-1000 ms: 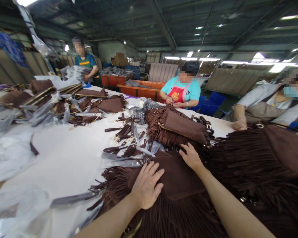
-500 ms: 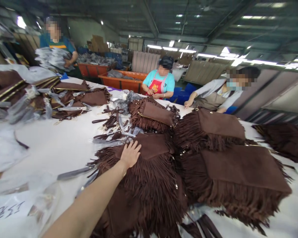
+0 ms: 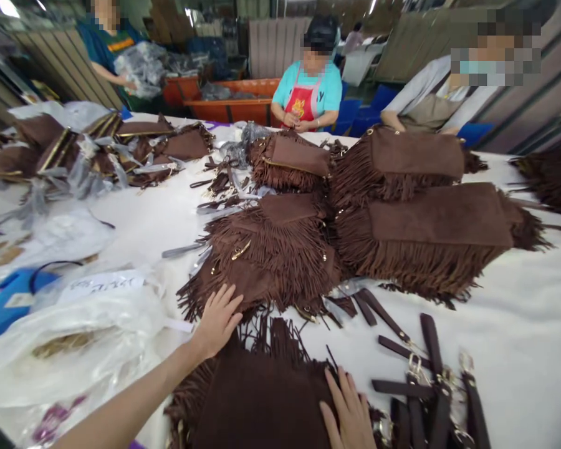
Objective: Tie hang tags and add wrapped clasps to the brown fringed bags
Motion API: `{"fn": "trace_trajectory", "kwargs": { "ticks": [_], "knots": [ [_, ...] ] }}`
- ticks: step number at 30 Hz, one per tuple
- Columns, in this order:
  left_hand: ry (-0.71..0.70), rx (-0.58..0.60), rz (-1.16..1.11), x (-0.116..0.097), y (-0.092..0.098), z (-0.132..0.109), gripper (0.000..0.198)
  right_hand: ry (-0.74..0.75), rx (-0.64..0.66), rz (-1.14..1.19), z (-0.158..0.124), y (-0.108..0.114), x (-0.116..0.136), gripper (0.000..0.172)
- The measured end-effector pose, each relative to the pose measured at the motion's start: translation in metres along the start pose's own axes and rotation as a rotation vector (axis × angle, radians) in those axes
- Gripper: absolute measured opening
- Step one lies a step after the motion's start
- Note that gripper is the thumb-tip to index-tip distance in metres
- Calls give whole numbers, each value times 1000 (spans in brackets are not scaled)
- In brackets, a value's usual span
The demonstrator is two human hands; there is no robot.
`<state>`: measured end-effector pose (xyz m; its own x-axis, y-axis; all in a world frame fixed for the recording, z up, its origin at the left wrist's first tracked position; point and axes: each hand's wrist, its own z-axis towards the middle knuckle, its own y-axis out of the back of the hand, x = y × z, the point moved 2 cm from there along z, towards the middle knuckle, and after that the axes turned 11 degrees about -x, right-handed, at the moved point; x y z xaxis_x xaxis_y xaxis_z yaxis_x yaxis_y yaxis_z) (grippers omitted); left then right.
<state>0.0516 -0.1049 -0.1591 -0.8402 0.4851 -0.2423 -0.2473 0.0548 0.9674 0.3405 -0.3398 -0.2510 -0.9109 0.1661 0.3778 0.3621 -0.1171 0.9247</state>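
Note:
My left hand lies with fingers stretched out at the near edge of a heap of brown fringed bags. Closest to me is another dark brown fringed bag, its fringe pointing away. My right hand rests on that bag's right side, fingers extended and slightly apart. Neither hand grips anything. To the right of my right hand lie several dark brown wrist straps with metal clasps. A gold zipper pull shows on the heap.
Stacked fringed bags stand at the right. Brown pouches with gold zippers and plastic wrap lie far left. Nearer left are a clear plastic bag and a blue object. Across the white table are several people, one in a red apron.
My left hand has drawn back toward me from the upper part of the heap. My right hand and the nearest bag have come into view, as the camera tilts down.

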Motion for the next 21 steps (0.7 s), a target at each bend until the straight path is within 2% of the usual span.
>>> {"fn": "trace_trajectory", "kwargs": {
  "ticks": [6, 9, 12, 21],
  "knots": [
    [5, -37, -61, -34, 8, -137, 48, 0, -77, 11, 4, 17, 16, 62],
    [43, -33, -82, -47, 7, -180, 54, -22, -61, 35, 4, 21, 17, 68],
    [74, -53, -171, -50, 1, -197, 55, -49, -44, 51, 3, 22, 16, 71],
    [16, -220, -282, -44, -25, -204, 53, -65, -25, 109, 4, 19, 9, 71]
  ]
}}
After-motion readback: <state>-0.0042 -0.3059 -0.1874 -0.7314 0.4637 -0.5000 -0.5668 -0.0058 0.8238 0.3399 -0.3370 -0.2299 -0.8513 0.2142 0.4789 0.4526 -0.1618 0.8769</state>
